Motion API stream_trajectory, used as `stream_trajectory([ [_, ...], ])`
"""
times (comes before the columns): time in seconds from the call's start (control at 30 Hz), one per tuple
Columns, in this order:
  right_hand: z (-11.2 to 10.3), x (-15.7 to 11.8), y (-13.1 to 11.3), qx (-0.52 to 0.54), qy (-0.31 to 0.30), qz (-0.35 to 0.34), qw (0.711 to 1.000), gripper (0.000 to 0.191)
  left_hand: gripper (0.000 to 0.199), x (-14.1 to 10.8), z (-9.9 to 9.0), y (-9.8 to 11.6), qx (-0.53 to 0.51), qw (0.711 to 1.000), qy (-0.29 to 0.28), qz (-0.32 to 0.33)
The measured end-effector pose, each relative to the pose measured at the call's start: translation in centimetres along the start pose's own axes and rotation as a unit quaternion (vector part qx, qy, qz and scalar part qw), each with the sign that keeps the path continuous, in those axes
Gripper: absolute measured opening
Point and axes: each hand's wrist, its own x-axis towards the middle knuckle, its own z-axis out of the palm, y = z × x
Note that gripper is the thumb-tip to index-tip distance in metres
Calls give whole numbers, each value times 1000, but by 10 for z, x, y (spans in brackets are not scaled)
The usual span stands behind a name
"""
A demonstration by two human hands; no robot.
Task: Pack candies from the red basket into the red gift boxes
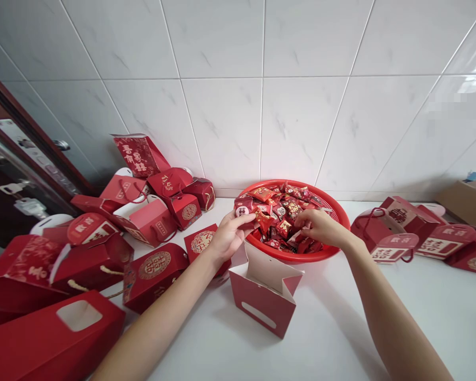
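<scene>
A round red plastic basket (pixel 343 211), heaped with red-wrapped candies (pixel 291 207), stands against the wall. At its near left rim my left hand (pixel 234 233) is closed on wrapped candies (pixel 244 206). My right hand (pixel 319 227) reaches over the right side of the basket, its fingers bent down among the candies; whether it grips one is hidden. Just in front of the basket stands a red gift box (pixel 262 301) with its top open, a white inside and a slot in its front face. Neither hand touches this box.
Several red gift boxes (pixel 154 270) crowd the left side of the white table (pixel 321 328). More red boxes (pixel 396 238) sit at the right, with a brown cardboard box (pixel 466 201) behind. A white tiled wall (pixel 222 127) rises behind; a door with keys (pixel 27 198) is at far left.
</scene>
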Motion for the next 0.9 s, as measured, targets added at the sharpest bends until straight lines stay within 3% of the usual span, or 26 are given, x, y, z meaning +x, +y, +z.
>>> stream_trajectory([
  [0.17,-5,-1,4,19,23,-7,1000,16,16,0,-1,0,6,1000,-1,-1],
  [0.33,-14,-3,18,94,161,5,982,11,16,2,-4,-2,7,1000,-8,3],
  [0.43,-18,-4,22,113,204,29,972,13,16,3,-5,-3,8,1000,-9,4],
  [0.53,-19,-3,22,113,216,44,969,16,18,3,-4,-3,14,1000,-4,8],
  [0.7,-19,-4,23,89,183,61,977,21,21,2,-1,-1,17,1000,5,10],
  [0.8,-18,-4,23,31,167,91,981,25,21,1,-1,-1,16,1000,10,6],
  [0.9,-12,-1,17,-31,193,90,977,26,21,1,-2,-2,19,1000,10,5],
])
